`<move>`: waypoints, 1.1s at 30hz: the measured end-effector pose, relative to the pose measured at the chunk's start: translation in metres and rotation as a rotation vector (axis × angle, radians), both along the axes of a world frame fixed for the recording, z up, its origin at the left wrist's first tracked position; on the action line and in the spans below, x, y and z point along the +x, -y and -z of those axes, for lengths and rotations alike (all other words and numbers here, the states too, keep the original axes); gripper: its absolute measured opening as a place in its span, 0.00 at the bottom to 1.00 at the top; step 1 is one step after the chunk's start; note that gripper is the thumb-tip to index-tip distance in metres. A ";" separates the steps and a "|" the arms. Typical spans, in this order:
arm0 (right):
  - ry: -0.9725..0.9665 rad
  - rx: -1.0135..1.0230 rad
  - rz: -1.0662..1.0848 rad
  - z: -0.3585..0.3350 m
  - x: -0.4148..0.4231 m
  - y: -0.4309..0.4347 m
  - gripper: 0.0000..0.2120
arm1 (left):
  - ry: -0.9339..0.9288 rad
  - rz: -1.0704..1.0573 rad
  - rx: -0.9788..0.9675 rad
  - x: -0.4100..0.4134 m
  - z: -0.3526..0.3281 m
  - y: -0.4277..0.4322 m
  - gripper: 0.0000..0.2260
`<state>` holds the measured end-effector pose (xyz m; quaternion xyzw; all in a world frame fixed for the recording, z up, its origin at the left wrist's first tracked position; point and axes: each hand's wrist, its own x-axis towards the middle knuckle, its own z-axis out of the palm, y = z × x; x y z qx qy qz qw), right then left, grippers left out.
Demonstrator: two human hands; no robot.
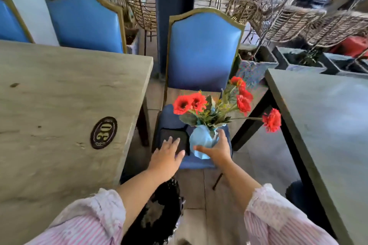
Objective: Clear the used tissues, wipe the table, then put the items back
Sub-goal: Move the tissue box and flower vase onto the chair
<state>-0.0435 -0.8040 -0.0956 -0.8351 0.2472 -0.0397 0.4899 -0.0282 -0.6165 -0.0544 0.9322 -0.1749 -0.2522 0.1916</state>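
A light blue vase (pixel 201 139) with red flowers (pixel 191 103) stands on the seat of a blue chair (pixel 201 51) between two tables. My right hand (pixel 217 149) wraps around the vase's lower right side. Beside it on the seat lies a flat black item (pixel 173 135). My left hand (pixel 167 155) hovers over that item with fingers spread, touching or just above it. The wooden table (pixel 59 95) on the left carries an oval plaque (pixel 103 132) marked 30.
A dark grey table (pixel 328 115) stands on the right. A black bin (pixel 159 211) sits on the floor below my arms. More blue chairs (pixel 83 22) line the far side of the left table. Wicker chairs (pixel 288 22) and planters fill the back.
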 end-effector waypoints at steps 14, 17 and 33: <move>0.090 0.064 0.244 0.175 0.133 0.062 0.46 | -0.074 -0.035 0.164 0.086 0.187 0.071 0.24; 0.149 0.077 0.264 0.192 0.140 0.067 0.46 | -0.085 0.005 0.198 0.090 0.208 0.077 0.25; 0.126 0.126 0.264 0.211 0.166 0.077 0.47 | -0.098 -0.018 0.214 0.082 0.241 0.071 0.26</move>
